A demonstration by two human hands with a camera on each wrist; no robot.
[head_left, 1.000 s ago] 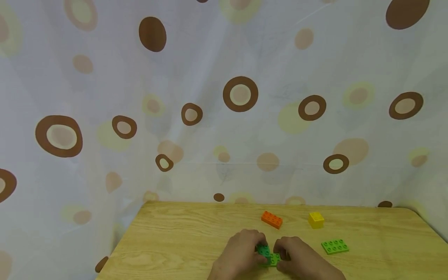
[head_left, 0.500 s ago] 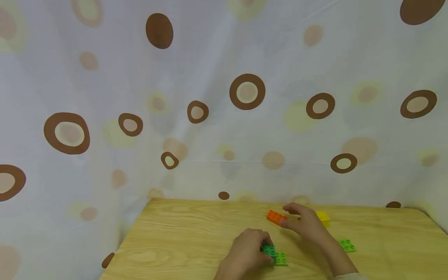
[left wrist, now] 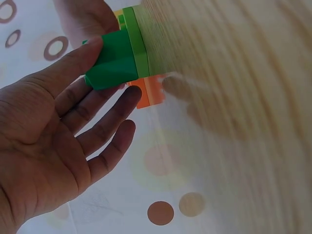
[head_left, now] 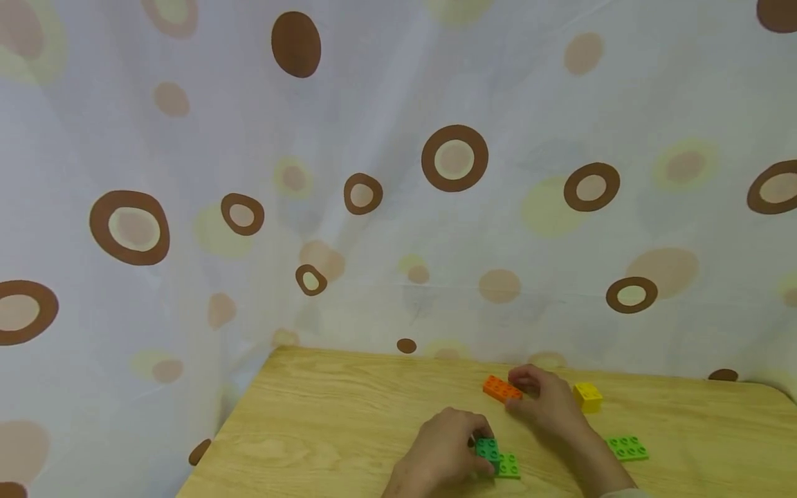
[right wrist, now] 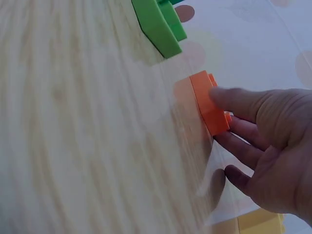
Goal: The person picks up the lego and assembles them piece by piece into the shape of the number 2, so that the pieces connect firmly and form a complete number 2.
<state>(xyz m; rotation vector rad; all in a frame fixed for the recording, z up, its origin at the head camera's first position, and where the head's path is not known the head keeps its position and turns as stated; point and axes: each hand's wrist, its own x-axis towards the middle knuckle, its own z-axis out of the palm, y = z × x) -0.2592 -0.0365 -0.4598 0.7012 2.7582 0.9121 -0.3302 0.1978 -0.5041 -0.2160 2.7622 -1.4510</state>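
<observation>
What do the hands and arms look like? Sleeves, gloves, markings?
Human hands: left hand and right hand, each with ordinary fingers and a thumb. Both bare: no gloves, rings, cables or markings that I can see. Right arm shows a pale, off-white sleeve edge; no left sleeve in view.

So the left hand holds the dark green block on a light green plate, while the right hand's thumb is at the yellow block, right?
Not the yellow block: the right wrist view shows the thumb of the right hand at the orange brick. The left hand does hold the dark green block on a light green plate.
</observation>
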